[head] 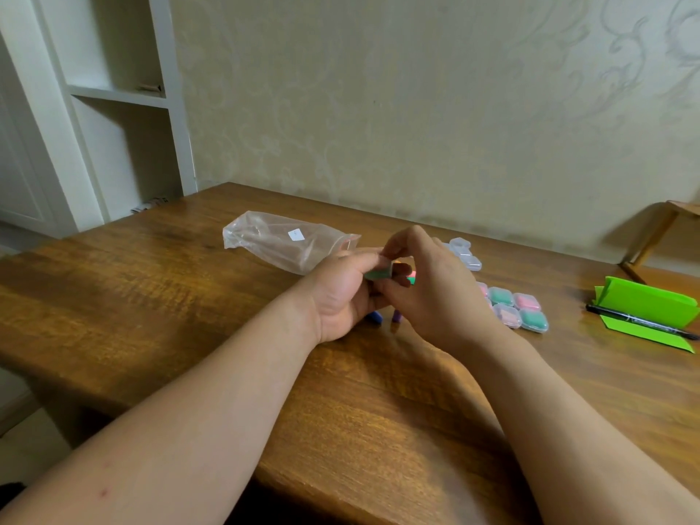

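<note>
While raised above the bench (pixel 189 297), gripping a small green piece (pixel 375 275) in left hand (pixel 341 297), pinching its end with right hand (pixel 435 293).

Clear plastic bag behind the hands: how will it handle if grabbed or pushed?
Probably floppy: the clear plastic bag lies wrinkled and slumped on the table. Likely very light: it looks nearly empty, so a push may just crumple it. Its glossy film suggests a slippery grip. Left hand and right hand both hold a small green piece.
</note>
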### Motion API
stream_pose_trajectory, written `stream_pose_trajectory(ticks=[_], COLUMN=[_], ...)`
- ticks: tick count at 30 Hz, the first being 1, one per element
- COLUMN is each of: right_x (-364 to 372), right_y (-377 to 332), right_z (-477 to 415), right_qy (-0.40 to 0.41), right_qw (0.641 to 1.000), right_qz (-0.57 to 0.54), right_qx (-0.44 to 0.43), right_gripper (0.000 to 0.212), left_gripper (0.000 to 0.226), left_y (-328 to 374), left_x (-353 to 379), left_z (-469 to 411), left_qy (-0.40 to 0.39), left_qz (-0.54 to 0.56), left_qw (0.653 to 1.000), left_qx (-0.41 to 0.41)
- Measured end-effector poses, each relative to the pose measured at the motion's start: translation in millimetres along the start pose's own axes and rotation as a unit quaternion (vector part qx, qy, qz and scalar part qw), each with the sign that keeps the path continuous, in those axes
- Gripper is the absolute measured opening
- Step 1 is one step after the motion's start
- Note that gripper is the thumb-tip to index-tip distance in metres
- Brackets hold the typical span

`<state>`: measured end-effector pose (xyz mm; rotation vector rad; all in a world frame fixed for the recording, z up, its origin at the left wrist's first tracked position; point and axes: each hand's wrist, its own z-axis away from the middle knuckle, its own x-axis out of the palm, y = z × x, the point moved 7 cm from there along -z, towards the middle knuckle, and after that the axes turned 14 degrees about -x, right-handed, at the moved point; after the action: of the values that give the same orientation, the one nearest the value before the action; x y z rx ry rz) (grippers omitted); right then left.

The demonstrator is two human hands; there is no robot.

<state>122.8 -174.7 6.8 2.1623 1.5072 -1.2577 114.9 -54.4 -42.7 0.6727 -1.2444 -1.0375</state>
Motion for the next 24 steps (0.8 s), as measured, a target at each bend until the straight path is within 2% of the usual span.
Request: stream_pose_trajectory(ticks=[4,7,15,20,24], right_x=[4.6,9.1,13.5,11.2,10.0], right_y=[1.3,2.8,9.5,6.1,10.3], right_z=[1.0,1.7,2.4,1.6,2.9], right_qy=[-0.008,-0.005,-0.007,0.016,-0.006], right_qw=[1.0,1.0,1.0,1.0,1.0], right_qz=[0.009,0.023,0.006,0.002,-0.017], right_qx=[-0.009,-0.011,-0.002,-0.022,-0.012], right_gripper=[0.057,0.064,0.054,0.041,0.04], left_gripper=[0.032,0.031,0.029,0.029,0.028], left_y=[1.2,4.0,3.8,1.0,0.2], left_x=[-0.6,-2.9,-3.9,1.1,0.6], left_z=[1.4,2.4,1.7,1.7,1.0], left_qy=[0.018,0.035,0.04,0.009,0.02], left_qz=[-0.01,0.022,-0.007,-0.021,-0.05], left_qw=[1.0,0.999,0.999,0.999,0.998], left_qx=[0.018,0.028,0.031,0.024,0.023])
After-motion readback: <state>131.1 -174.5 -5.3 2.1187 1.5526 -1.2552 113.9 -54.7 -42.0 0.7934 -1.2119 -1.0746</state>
